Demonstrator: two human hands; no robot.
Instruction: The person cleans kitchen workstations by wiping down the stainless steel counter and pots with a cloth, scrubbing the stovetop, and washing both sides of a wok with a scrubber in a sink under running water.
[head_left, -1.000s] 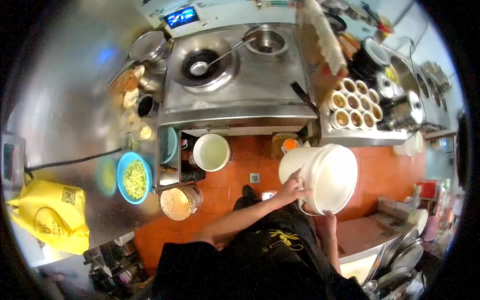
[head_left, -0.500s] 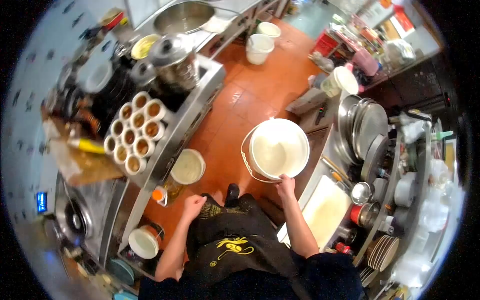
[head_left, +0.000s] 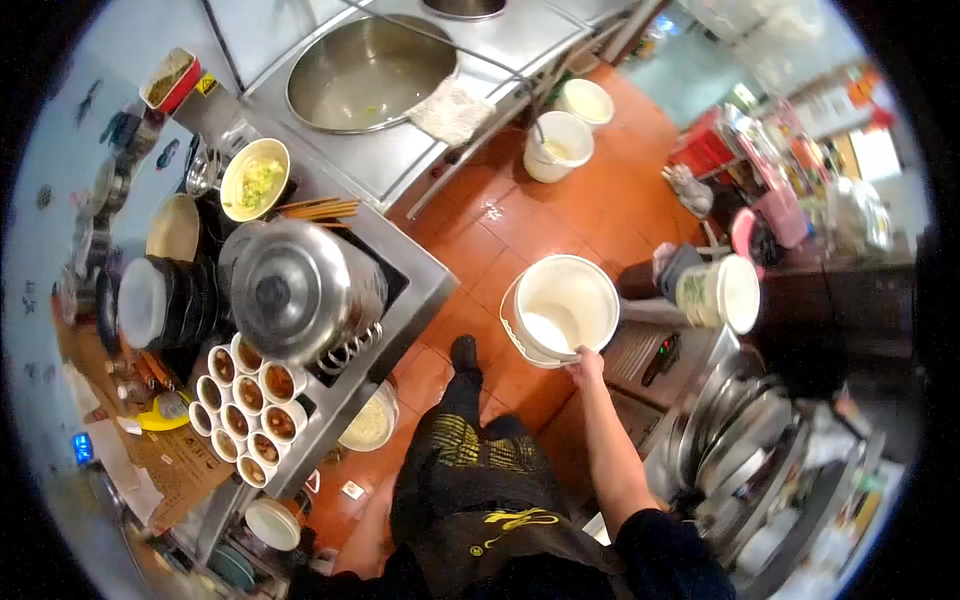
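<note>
My right hand [head_left: 586,366] is closed on the near rim of a white plastic bucket [head_left: 566,308], which I hold out ahead of me over the tiled floor. The bucket is tilted toward me and its pale inside shows, with its thin handle hanging down on the left. Low beside my apron, my left hand [head_left: 378,508] is blurred, and its fingers cannot be made out. Nearest to that side is a white tub [head_left: 370,420] with pale contents, standing by the steel counter.
On the left counter [head_left: 425,285] stand a lidded steel pot [head_left: 290,290], several filled white cups [head_left: 240,420] and a bowl of chopped greens [head_left: 256,180]. Ahead are a large steel basin [head_left: 365,75] and a floor bucket [head_left: 557,147]. Metal pans [head_left: 735,430] crowd the right side.
I have moved forward along the floor with the bucket still in my right hand. My left hand has dropped lower and back, beside the apron. The basin and pot now appear nearer.
</note>
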